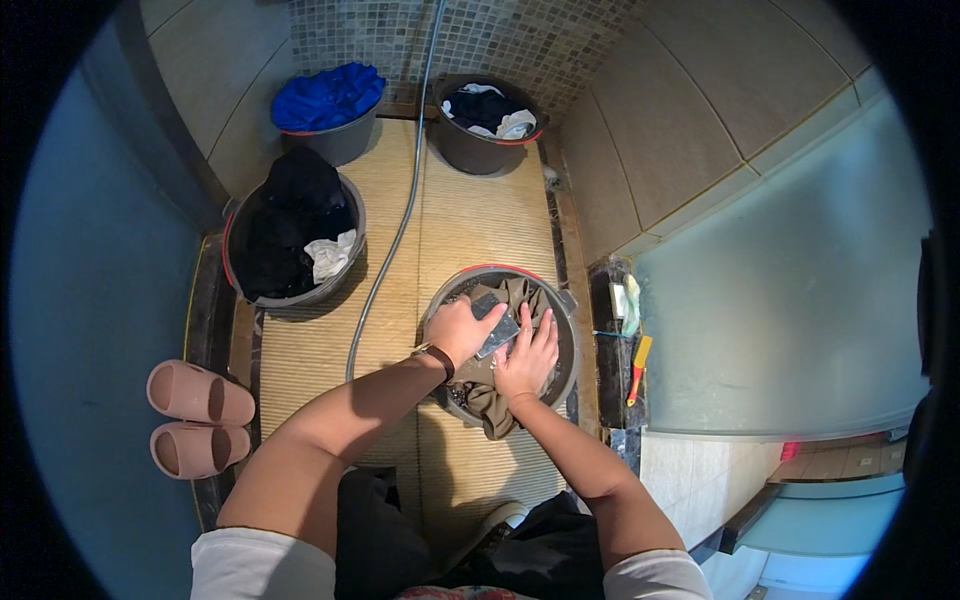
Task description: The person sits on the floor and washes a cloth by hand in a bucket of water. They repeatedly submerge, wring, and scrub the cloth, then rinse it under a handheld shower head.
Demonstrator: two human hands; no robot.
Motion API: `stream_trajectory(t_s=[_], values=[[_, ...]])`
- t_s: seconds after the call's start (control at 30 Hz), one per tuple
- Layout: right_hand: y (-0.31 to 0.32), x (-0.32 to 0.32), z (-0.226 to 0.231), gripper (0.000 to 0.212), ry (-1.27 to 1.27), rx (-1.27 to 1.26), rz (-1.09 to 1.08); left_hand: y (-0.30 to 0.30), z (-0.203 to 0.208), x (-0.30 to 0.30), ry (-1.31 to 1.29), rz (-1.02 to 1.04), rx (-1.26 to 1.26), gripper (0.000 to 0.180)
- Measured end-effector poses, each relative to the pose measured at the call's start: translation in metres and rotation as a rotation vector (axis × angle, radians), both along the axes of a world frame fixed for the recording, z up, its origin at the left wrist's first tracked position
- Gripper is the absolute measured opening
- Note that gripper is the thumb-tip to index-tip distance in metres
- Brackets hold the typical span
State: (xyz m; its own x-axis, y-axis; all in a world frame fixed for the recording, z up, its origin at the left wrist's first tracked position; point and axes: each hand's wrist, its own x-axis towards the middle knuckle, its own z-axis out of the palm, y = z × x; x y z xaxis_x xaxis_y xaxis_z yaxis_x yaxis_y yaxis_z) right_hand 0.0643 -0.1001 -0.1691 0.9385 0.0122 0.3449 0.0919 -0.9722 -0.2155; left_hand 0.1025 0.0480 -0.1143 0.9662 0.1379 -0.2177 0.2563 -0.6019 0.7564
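Note:
A dark grey bucket (570, 345) with a red rim handle stands before me, holding an olive-brown garment (490, 405) whose folds hang over the near rim. My left hand (458, 328) is closed on a dark, flat rectangular block (497, 328) with a paler edge, pressed against the cloth. Whether it is a brush or a bar of soap I cannot make out. Beside it, my right hand (530, 358) lies on the garment with its fingers spread, holding it down. Wet-looking cloth and some water show around the hands inside the bucket.
More buckets hold laundry: black clothes (290, 215) at left, blue cloth (328, 97) behind, dark and white pieces (487, 110) at back right. A grey hose (398, 235) crosses the ribbed floor. Pink slippers (200, 420) sit left; a yellow-and-red brush (638, 370) lies on the right ledge.

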Motion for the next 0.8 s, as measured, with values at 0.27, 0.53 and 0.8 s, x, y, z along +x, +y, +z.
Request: stream_trajectory(t_s=[0.27, 0.53, 0.8], values=[[-0.0007, 0.0007, -0.0017, 0.076, 0.008, -0.009, -0.004, 0.0022, 0.0, 0.0014, 0.035, -0.015, 0.003, 0.07], [-0.003, 0.0017, -0.005, 0.076, 0.027, -0.011, -0.006, 0.0019, -0.002, 0.0015, 0.012, -0.022, 0.024, 0.07], [-0.0039, 0.0007, -0.0062, 0.077, 0.021, -0.011, -0.001, 0.0018, 0.0006, 0.0004, 0.007, -0.012, 0.02, 0.07]])
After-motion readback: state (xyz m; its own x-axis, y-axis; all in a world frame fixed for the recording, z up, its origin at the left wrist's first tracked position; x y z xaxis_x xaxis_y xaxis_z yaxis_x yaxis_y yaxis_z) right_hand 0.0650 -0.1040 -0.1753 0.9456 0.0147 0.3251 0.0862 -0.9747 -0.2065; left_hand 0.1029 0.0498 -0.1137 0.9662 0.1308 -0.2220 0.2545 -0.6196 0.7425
